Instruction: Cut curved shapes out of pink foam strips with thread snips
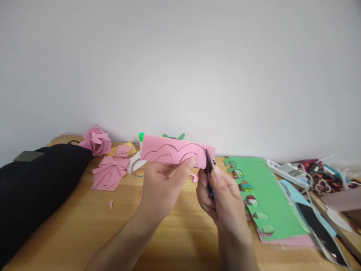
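Observation:
A strip of pink paper (pixel 162 145) with dark curved outlines drawn on it is held up above the table. My left hand (pixel 166 184) pinches its lower edge, thumb in front. Closed around a pair of dark scissors (pixel 209 169) is my right hand (pixel 225 195). The scissor blades point upward and meet the right end of the strip, along the drawn line. Part of the scissors' handles is hidden by my fingers. A small pink offcut (pixel 194 177) shows below the strip, between my hands.
Left on the wooden table (pixel 169 241) lie folded pink papers (pixel 109 175), a crumpled pink paper pile (pixel 96 140), a pink scrap (pixel 111 204) and a black bag (pixel 42 180). On the right are green sheets with cut-outs (pixel 270 199), a power strip (pixel 289 173) and a dark phone-like slab (pixel 321 229).

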A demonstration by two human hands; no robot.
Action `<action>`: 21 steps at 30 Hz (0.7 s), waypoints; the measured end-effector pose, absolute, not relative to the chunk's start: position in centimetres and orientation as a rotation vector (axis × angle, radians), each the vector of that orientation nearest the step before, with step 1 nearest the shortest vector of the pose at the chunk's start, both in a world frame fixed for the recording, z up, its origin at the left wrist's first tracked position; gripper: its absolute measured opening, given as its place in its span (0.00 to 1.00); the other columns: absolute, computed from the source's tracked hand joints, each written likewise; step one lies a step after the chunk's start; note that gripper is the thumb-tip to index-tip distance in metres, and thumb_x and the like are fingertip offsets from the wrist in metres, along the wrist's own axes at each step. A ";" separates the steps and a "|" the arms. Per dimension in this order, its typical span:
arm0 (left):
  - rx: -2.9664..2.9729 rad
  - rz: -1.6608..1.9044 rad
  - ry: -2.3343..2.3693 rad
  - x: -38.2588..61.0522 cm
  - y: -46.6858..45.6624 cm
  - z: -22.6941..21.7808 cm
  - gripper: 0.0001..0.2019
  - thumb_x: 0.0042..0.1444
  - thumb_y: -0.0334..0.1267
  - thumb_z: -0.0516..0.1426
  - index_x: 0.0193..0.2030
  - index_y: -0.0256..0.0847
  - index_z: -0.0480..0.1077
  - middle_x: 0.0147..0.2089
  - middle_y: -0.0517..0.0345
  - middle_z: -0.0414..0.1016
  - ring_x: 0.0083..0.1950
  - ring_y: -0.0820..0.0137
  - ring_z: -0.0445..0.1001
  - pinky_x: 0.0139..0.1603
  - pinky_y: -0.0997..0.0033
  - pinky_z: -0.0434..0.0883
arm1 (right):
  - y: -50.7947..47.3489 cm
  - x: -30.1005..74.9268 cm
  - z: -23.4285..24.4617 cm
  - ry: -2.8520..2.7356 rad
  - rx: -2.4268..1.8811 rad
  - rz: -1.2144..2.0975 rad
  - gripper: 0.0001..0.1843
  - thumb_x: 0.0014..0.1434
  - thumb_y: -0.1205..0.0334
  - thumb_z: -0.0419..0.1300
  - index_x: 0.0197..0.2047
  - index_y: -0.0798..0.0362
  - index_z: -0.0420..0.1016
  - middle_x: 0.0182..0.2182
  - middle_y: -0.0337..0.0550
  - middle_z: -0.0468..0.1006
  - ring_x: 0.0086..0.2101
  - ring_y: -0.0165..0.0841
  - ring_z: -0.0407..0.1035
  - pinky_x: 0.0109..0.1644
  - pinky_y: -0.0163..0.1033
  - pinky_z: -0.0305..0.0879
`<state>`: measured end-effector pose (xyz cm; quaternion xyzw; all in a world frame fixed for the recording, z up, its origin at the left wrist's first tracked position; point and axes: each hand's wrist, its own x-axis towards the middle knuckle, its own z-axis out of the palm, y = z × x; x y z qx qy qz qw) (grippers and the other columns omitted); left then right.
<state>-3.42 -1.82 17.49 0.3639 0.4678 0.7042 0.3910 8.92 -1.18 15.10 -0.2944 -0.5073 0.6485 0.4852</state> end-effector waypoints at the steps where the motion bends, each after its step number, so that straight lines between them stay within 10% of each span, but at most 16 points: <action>1: 0.950 1.755 1.166 -3.5 -1.8 17.4 0.21 0.49 0.32 0.65 0.10 0.42 0.63 0.13 0.64 0.63 0.26 0.67 0.75 0.32 0.69 0.77 | -1.2 8.9 15.1 -1.235 -0.715 1.577 0.21 0.69 0.46 0.52 0.29 0.52 0.65 0.15 0.27 0.54 0.15 0.22 0.39 0.16 0.29 0.38; 21: 1.108 1.744 1.163 -3.7 -1.7 17.4 0.23 0.52 0.31 0.62 0.10 0.44 0.62 0.11 0.66 0.56 0.27 0.67 0.75 0.37 0.67 0.77 | -1.3 9.0 15.1 -1.208 -0.674 1.610 0.20 0.69 0.48 0.52 0.30 0.52 0.66 0.15 0.27 0.53 0.15 0.21 0.40 0.16 0.27 0.37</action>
